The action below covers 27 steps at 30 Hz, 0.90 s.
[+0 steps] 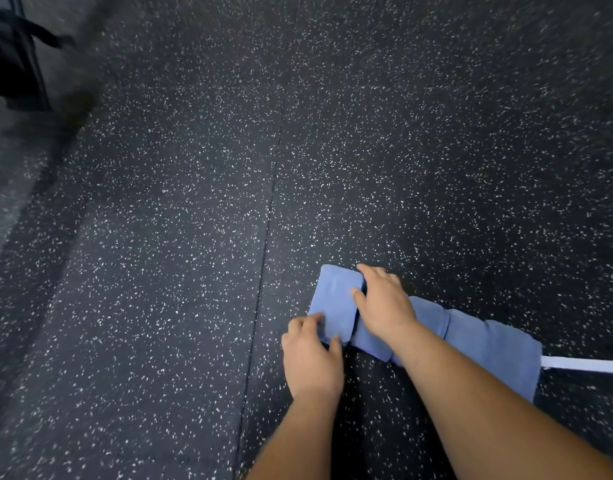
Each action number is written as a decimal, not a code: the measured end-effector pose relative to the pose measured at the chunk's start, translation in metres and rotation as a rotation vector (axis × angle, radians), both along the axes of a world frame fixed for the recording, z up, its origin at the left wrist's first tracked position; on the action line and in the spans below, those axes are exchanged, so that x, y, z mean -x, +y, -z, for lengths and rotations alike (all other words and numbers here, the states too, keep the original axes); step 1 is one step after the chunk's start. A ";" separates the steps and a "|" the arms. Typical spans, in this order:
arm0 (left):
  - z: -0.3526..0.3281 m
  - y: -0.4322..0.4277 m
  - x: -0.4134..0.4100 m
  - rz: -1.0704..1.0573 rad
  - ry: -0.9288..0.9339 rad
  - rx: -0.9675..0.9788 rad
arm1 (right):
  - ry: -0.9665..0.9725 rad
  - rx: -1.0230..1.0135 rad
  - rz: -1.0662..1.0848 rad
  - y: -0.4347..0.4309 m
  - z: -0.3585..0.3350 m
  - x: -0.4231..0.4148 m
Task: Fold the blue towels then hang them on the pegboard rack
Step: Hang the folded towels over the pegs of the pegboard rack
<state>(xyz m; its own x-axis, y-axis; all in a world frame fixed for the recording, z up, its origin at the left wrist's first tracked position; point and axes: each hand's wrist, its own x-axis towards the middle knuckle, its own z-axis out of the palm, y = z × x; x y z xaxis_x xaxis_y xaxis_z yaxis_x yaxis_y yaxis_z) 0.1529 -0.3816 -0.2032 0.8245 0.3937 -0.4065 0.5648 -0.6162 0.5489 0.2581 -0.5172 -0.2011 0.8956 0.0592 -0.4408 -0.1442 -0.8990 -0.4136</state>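
Note:
A blue towel (471, 337) lies as a long narrow strip on the dark speckled floor at the lower right. Its left end is folded over into a thick flap (336, 299). My left hand (312, 358) pinches the near edge of that flap, thumb on top and fingers at its side. My right hand (384, 303) lies across the strip just right of the flap, fingers curled over the fold line and pressing down. The strip's right end reaches a white band. No pegboard rack is in view.
A white tape line (585, 364) runs off the right edge from the towel's end. A floor seam (267, 220) runs down the middle. A dark blurred object (11, 60) stands at the top left. Speckled rubber floor stretches all around.

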 end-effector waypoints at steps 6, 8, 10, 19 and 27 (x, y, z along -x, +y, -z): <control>0.003 -0.005 0.001 0.010 0.051 -0.031 | 0.014 0.033 0.019 0.002 0.001 0.003; 0.002 -0.006 0.003 0.007 0.070 -0.048 | 0.030 0.000 0.037 0.003 -0.005 0.008; -0.001 -0.008 0.005 0.002 0.075 -0.063 | 0.052 -0.059 0.102 0.003 -0.012 0.017; -0.037 -0.018 0.025 0.053 -0.010 0.017 | 0.092 -0.317 0.333 0.003 -0.051 0.075; -0.118 -0.046 0.053 0.215 -0.172 0.147 | 0.039 -0.469 0.468 -0.039 -0.140 0.126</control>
<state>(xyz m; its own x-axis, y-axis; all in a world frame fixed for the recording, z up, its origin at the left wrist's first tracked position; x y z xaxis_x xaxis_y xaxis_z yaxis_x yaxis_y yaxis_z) 0.1003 -0.4273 -0.0851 0.9441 0.1506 -0.2931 0.3213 -0.6184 0.7172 0.1318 -0.5565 -0.0608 0.8575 -0.1387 -0.4955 -0.4983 -0.4638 -0.7325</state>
